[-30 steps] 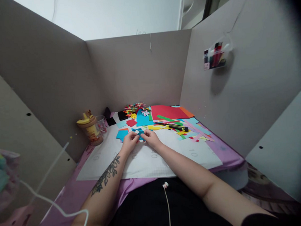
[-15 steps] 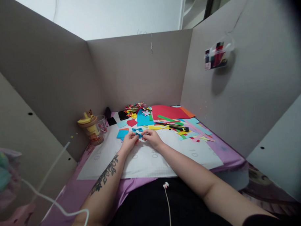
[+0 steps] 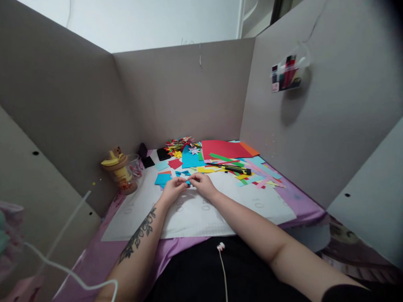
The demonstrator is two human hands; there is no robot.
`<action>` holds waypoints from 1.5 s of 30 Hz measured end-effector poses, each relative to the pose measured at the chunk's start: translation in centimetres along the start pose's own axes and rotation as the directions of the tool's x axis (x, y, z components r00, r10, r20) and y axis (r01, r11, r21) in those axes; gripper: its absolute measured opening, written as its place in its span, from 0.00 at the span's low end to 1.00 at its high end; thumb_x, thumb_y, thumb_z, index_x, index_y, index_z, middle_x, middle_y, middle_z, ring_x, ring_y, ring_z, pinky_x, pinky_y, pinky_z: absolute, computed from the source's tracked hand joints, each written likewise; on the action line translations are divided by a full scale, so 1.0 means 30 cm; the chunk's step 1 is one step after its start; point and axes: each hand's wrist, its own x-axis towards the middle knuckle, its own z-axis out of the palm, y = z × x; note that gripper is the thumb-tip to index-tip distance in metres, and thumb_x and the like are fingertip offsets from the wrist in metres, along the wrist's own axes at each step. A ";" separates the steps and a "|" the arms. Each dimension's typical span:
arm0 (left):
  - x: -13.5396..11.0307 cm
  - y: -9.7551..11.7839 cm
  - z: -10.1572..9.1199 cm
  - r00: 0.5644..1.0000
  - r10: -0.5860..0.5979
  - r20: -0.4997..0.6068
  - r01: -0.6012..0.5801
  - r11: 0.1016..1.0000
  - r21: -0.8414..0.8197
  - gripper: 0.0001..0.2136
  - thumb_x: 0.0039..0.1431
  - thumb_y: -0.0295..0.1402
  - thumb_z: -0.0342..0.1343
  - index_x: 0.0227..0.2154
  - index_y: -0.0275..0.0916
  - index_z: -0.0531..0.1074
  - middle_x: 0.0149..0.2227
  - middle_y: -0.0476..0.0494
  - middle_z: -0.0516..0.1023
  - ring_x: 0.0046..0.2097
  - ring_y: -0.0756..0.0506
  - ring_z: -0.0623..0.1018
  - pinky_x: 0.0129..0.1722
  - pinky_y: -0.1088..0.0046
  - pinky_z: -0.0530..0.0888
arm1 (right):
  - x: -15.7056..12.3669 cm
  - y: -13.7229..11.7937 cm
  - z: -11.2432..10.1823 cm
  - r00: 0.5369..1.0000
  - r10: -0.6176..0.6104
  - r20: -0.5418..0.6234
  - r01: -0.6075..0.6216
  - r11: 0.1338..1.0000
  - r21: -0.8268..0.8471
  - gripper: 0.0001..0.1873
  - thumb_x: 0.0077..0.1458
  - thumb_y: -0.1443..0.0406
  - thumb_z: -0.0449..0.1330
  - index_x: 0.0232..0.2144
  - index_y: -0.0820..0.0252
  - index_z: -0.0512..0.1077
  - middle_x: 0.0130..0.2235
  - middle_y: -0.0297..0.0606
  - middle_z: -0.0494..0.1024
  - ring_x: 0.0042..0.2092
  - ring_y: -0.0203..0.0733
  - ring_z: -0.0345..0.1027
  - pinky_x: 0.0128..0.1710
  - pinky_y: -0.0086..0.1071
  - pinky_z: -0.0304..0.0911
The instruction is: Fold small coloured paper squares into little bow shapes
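Between my two hands is a small piece of blue paper [image 3: 188,182], mostly covered by my fingers. My left hand [image 3: 174,188] pinches its left side, and my right hand [image 3: 202,184] grips it from the right. The fingertips of both hands nearly meet above the white sheet [image 3: 193,217]. Just beyond them lie small folded blue paper pieces [image 3: 182,173]. To the left of my left hand rests a stack of blue paper squares [image 3: 162,179]. How the held piece is folded is too small to tell.
A yellow-black utility knife [image 3: 233,169] lies among coloured paper strips [image 3: 260,171] at the right. Behind are red sheets [image 3: 223,149] and a pile of folded paper stars [image 3: 179,145]. A yellow-lidded cup [image 3: 121,171] stands left. Grey panels [image 3: 186,90] enclose the table.
The blue paper now shows less between my fingers, and my left fingers have closed in around it. The whole view has shifted slightly.
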 end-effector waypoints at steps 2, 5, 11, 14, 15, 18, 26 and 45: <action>0.000 0.001 -0.001 1.000 0.006 -0.016 -0.006 1.000 0.028 0.13 0.44 0.38 0.61 0.31 0.35 0.71 0.29 0.45 0.78 0.33 0.47 0.77 0.32 0.74 0.71 | -0.002 -0.008 -0.005 0.998 -0.058 0.000 0.058 0.996 -0.068 0.05 0.46 0.67 0.57 0.26 0.60 0.73 0.29 0.35 0.74 0.33 0.38 0.66 0.35 0.30 0.59; 0.000 0.004 -0.001 0.999 0.020 -0.036 -0.017 0.997 0.074 0.12 0.43 0.37 0.61 0.29 0.34 0.72 0.28 0.45 0.78 0.31 0.47 0.77 0.31 0.74 0.71 | -0.008 -0.024 -0.007 0.993 -0.113 0.021 0.115 0.985 -0.126 0.05 0.47 0.69 0.56 0.25 0.61 0.72 0.29 0.35 0.73 0.34 0.38 0.65 0.36 0.30 0.59; -0.003 0.013 -0.001 0.999 0.043 -0.025 -0.040 0.993 0.115 0.11 0.43 0.35 0.60 0.29 0.35 0.72 0.27 0.46 0.78 0.30 0.49 0.75 0.31 0.75 0.70 | -0.015 -0.038 -0.005 0.985 -0.168 0.030 0.171 0.969 -0.178 0.05 0.48 0.70 0.54 0.23 0.61 0.70 0.28 0.34 0.69 0.33 0.37 0.64 0.35 0.30 0.58; -0.006 0.023 0.000 0.998 0.047 -0.036 -0.042 0.990 0.137 0.10 0.43 0.35 0.60 0.28 0.35 0.73 0.27 0.46 0.78 0.30 0.49 0.75 0.31 0.75 0.70 | -0.013 -0.032 -0.005 0.987 -0.156 0.044 0.161 0.977 -0.140 0.05 0.48 0.69 0.55 0.24 0.61 0.70 0.28 0.34 0.70 0.34 0.37 0.64 0.36 0.30 0.58; -0.007 0.027 0.001 0.998 0.048 -0.039 -0.042 0.988 0.146 0.10 0.43 0.35 0.60 0.28 0.35 0.73 0.27 0.46 0.78 0.30 0.49 0.75 0.31 0.75 0.70 | -0.012 -0.028 -0.005 0.989 -0.141 0.048 0.146 0.982 -0.123 0.04 0.48 0.68 0.55 0.25 0.61 0.70 0.29 0.34 0.70 0.34 0.37 0.64 0.36 0.30 0.58; -0.011 0.036 0.003 0.997 0.056 -0.048 -0.046 0.982 0.182 0.09 0.43 0.35 0.60 0.27 0.35 0.73 0.26 0.47 0.77 0.29 0.49 0.74 0.30 0.75 0.69 | -0.009 -0.021 -0.003 0.993 -0.105 0.063 0.110 0.990 -0.087 0.04 0.49 0.67 0.55 0.25 0.61 0.69 0.29 0.34 0.71 0.33 0.37 0.64 0.35 0.30 0.58; -0.003 0.009 -0.004 0.997 0.078 -0.013 -0.073 0.977 0.200 0.10 0.44 0.37 0.59 0.26 0.34 0.73 0.25 0.47 0.76 0.27 0.50 0.72 0.27 0.77 0.67 | -0.012 -0.030 -0.005 0.975 -0.201 0.091 0.215 0.957 -0.194 0.05 0.49 0.69 0.54 0.23 0.60 0.67 0.27 0.33 0.68 0.33 0.37 0.62 0.35 0.30 0.57; 0.000 0.016 -0.007 0.966 0.224 -0.130 -0.172 0.930 0.324 0.08 0.47 0.36 0.57 0.27 0.36 0.72 0.24 0.48 0.74 0.27 0.50 0.72 0.29 0.75 0.68 | -0.025 -0.025 0.004 0.968 -0.250 0.025 0.250 0.946 -0.208 0.05 0.48 0.67 0.59 0.29 0.57 0.74 0.45 0.42 0.70 0.49 0.44 0.62 0.40 0.35 0.62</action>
